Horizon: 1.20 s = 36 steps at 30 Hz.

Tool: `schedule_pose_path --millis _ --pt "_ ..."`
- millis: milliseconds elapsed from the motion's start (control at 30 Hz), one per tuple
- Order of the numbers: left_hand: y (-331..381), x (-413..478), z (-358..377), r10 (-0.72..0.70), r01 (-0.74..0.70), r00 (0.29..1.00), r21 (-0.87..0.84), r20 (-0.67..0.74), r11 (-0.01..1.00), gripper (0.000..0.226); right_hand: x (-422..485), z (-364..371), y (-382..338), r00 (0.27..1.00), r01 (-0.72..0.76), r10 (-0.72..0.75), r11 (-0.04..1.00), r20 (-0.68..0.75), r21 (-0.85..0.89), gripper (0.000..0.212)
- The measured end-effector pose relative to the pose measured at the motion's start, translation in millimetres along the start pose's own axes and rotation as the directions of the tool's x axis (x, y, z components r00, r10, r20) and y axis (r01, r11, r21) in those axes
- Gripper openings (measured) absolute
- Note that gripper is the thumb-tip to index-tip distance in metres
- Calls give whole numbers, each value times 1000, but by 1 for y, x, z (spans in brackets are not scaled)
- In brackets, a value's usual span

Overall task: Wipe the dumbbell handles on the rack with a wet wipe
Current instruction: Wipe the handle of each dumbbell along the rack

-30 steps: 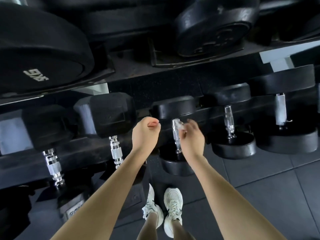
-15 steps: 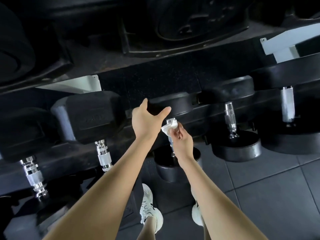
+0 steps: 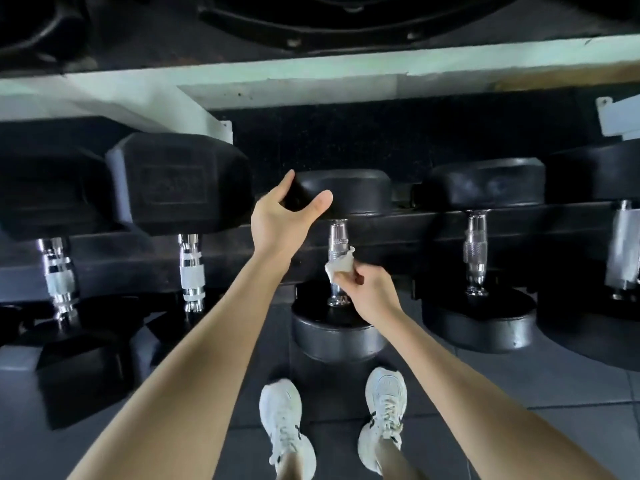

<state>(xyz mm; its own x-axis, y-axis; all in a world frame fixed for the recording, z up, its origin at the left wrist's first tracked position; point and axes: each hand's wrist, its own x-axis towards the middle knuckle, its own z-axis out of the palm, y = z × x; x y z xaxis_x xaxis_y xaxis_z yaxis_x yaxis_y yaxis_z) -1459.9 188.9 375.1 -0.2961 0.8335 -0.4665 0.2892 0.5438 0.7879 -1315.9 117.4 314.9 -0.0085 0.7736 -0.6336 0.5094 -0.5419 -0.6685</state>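
A round black dumbbell lies on the lower rack rail (image 3: 398, 233) in the middle, its chrome handle (image 3: 337, 239) pointing towards me. My right hand (image 3: 372, 294) pinches a crumpled white wet wipe (image 3: 341, 266) against the lower half of that handle. My left hand (image 3: 280, 220) grips the edge of the dumbbell's far head (image 3: 349, 190), thumb and fingers spread around it. The near head (image 3: 332, 336) hangs over the floor.
Hex dumbbells with chrome handles (image 3: 190, 268) lie to the left, round dumbbells (image 3: 476, 251) to the right. An upper shelf (image 3: 311, 77) with weight plates hangs overhead. My white shoes (image 3: 384, 410) stand on grey floor tiles below.
The view has dropped closer to the lower rack. My right hand with the wipe slid down the handle towards me. My left hand stays on the far head.
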Motion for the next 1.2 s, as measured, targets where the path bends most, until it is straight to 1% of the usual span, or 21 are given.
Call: schedule_pose_path --millis 67,167,300,400,467,533,633,700,767,800,867,900,933,967,1067,1133,1167,1200 --pt "-2 1 0 7 -7 1000 11 -10 1000 80 -2 0 1 1000 1 0 998 22 -59 15" --pt "-4 3 0 23 -22 1000 36 -18 999 79 -3 1 0 1000 17 -16 998 17 -65 18" --pt "-8 2 2 76 -75 997 37 -33 997 77 -5 2 4 999 55 -55 998 4 -11 12" --pt "-10 -2 5 136 -130 987 72 -83 989 76 -4 0 7 996 92 -92 995 6 31 12" --pt "-12 -5 7 168 -159 979 86 -116 984 75 -4 -2 7 995 94 -95 993 21 71 15" --pt "-14 -6 7 192 -179 973 107 -131 978 75 -2 -5 7 996 75 -81 990 47 120 16" --pt "-15 -6 6 240 -217 961 160 -138 963 73 4 -8 6 993 34 -64 959 99 283 6" --pt "-17 -6 7 273 -246 951 178 -145 953 71 9 -8 7 991 40 -82 932 102 361 11" --pt "-18 -7 7 313 -281 937 192 -158 940 66 17 -7 4 991 82 -116 911 60 404 14" --pt "-18 -8 7 335 -301 928 203 -164 932 58 22 -7 1 990 106 -134 896 36 431 14" --pt "-20 -6 7 387 -344 907 237 -168 909 36 35 -8 -8 987 139 -162 843 0 520 14" --pt "-21 -4 7 407 -360 899 258 -160 897 31 42 -9 -12 985 153 -175 814 -15 561 13" --pt "-22 -1 7 421 -370 895 282 -146 885 30 47 -10 -15 982 167 -186 794 -28 585 12" --pt "-22 1 7 434 -377 890 312 -138 872 35 50 -9 -17 981 175 -194 782 -34 598 12" --pt "-20 7 5 473 -399 873 387 -118 832 45 48 -1 -11 975 220 -209 832 -79 509 20" --pt "-17 6 4 489 -412 869 433 -79 802 53 37 0 0 967 255 -241 876 -87 410 18" --pt "-17 5 3 504 -430 861 434 -65 792 51 31 1 5 965 259 -252 899 -67 352 13" --pt "-17 3 3 523 -458 851 422 -48 783 44 25 0 9 964 263 -261 923 -45 281 10"
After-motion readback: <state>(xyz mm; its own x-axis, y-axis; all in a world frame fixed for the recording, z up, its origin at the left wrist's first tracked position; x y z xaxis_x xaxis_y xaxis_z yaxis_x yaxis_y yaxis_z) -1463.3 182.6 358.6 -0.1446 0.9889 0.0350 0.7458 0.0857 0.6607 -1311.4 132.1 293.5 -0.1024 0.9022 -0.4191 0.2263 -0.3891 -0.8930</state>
